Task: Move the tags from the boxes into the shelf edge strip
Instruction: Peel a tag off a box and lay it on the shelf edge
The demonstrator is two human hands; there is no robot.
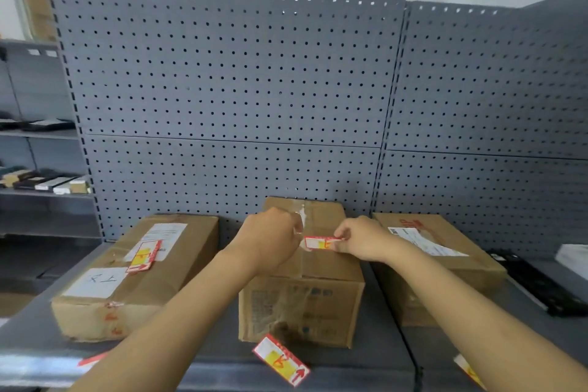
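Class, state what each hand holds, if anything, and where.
The right hand pinches the tag at its right end; the left hand's grip cannot be told.

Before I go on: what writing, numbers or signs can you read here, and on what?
Nothing prints clearly.
Left box's white sheet: handwritten marks, unreadable.
Tag on the left box: red scribble and arrow, unreadable.
Tag held by both hands: blurred.
Tag at the shelf edge: red scribble and arrow.
Right box's shipping label: too small.
Middle box's print: blurred.
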